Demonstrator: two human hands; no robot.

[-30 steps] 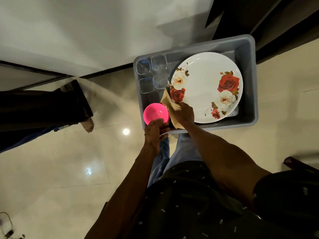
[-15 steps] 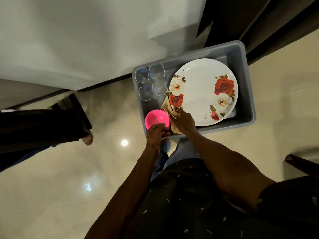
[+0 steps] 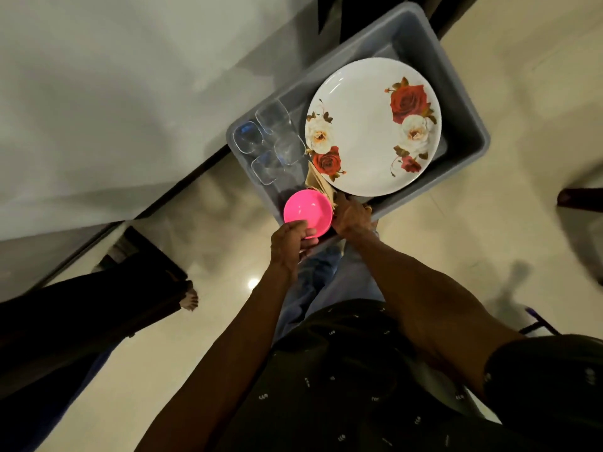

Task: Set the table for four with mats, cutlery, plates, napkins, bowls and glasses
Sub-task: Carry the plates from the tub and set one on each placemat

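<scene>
Tub (image 3: 463,125) now angled, hands (image 3: 290,244) unmoved.

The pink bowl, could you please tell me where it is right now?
In the head view, the pink bowl sits at the grey tub's near corner, held by the left hand, beside the napkins.

Grey tub (image 3: 463,102) carries plate (image 3: 365,132), 4 glasses (image 3: 270,141)

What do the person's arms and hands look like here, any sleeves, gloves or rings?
Both forearms are bare, no gloves. The right hand shows what looks like a gold ring. The left hand shows no jewellery. A short dark sleeve with small pale markings covers the right upper arm.
</scene>
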